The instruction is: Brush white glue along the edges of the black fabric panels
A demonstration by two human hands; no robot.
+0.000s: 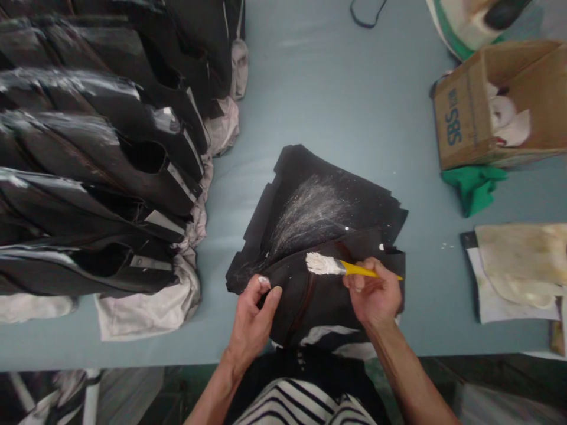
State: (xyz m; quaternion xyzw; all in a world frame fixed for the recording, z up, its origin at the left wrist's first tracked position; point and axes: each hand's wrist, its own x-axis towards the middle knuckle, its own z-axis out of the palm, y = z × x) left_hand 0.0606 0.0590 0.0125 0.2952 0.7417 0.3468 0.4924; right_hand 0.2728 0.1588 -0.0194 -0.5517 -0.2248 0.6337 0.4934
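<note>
A yellow-handled brush (pixel 343 267) with white, paste-coated bristles is held in my right hand (pixel 375 289), over the near part of a black material piece (pixel 328 289). Behind that part lies a flat black panel (pixel 310 200) with notched edges and whitish streaks across its middle. My left hand (pixel 257 307) rests at the left edge of the near piece, its thumb and index finger curled close together. A white smear marks a fingertip. Whatever sits between those fingers is too small to make out.
Several black pieces with pale fabric (pixel 150 310) overlap along the left of the blue-grey table (pixel 323 77). At right are a cardboard box (pixel 458 115), a green cloth (pixel 473 184) and stained sheets (pixel 516 265). A dark cord loop (pixel 364 25) lies at the top.
</note>
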